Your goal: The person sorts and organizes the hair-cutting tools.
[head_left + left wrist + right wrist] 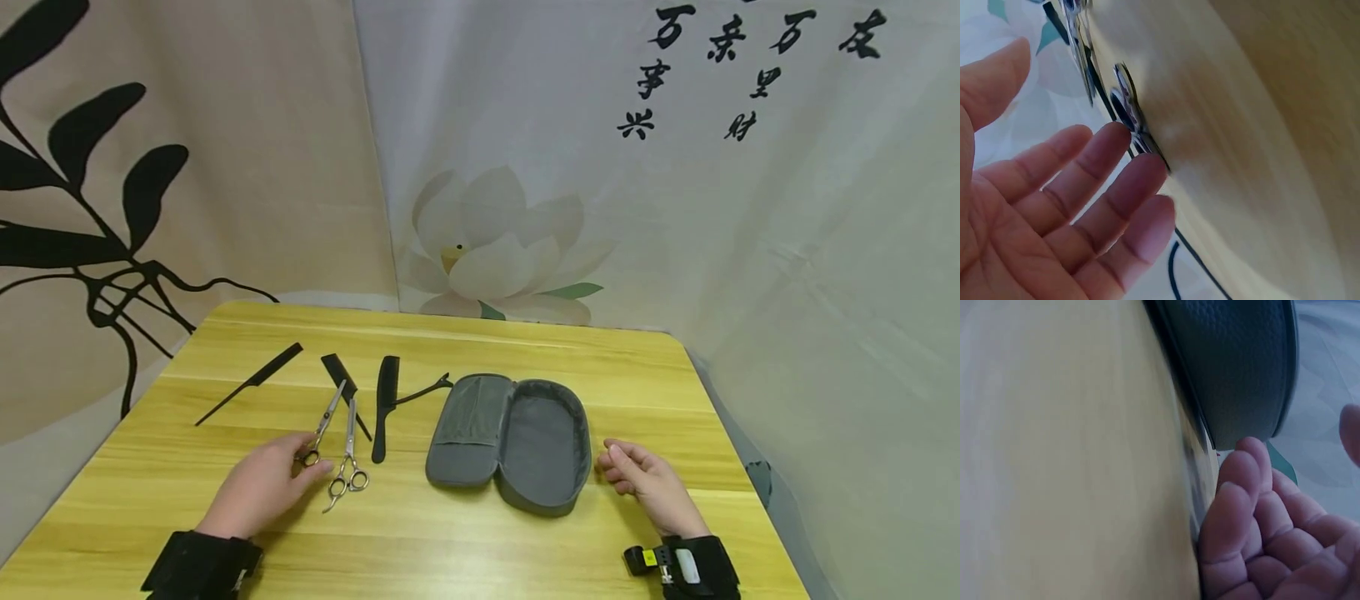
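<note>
My left hand (262, 487) is low over the table, fingertips right at the handle rings of the nearer-left scissors (324, 427). In the left wrist view its fingers (1138, 181) are spread and relaxed, with the thumb apart and the scissors' rings (1127, 103) just beyond the fingertips. A second pair of scissors (349, 446), with a finger rest on one ring, lies beside the first. To the right, a grey zip case (465, 473) lies unfolded with its lined inside showing. My right hand (651, 487), fingers loosely bent and holding nothing, rests beside the case's right wall (1235, 375).
A tail comb (258, 375) lies at far left. Another tail comb (341, 375) is partly behind the scissors' blades. Further right are a black handled comb (386, 396) and a dark hair clip (423, 389) near the case. The wooden table (375, 558) meets a printed cloth backdrop.
</note>
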Available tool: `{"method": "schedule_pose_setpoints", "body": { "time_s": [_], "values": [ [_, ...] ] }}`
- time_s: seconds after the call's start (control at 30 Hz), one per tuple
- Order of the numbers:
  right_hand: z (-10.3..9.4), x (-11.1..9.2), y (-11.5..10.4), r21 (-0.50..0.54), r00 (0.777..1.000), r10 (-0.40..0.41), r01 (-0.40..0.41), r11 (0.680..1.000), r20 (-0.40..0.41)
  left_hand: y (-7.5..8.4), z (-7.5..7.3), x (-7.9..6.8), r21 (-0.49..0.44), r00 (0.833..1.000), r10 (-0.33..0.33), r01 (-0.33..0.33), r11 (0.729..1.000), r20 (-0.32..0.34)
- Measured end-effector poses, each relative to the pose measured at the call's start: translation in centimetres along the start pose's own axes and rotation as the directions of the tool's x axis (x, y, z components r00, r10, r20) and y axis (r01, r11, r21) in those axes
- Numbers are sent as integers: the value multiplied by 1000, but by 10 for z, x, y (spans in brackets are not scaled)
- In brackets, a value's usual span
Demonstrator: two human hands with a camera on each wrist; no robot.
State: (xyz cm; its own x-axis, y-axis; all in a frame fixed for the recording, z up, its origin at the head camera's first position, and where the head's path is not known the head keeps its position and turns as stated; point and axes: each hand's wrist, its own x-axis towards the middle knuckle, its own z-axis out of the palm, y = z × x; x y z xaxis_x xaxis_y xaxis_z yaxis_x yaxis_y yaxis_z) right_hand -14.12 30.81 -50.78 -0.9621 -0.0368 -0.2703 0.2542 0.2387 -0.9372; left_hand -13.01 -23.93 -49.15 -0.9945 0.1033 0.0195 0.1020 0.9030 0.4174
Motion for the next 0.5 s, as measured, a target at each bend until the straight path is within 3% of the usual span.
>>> {"method": "schedule_pose_setpoints", "body": {
  "time_s": [0.27,0.5],
  "values": [
    [4,-1,-2,-26,1000,2,-1,1000,22,33,9,10,70,997,72,-70,995,-22],
    [0,-1,3,-19,1000,2,-2,1000,2,66,18,38,128,998,70,-71,989,11]
  ]
}}
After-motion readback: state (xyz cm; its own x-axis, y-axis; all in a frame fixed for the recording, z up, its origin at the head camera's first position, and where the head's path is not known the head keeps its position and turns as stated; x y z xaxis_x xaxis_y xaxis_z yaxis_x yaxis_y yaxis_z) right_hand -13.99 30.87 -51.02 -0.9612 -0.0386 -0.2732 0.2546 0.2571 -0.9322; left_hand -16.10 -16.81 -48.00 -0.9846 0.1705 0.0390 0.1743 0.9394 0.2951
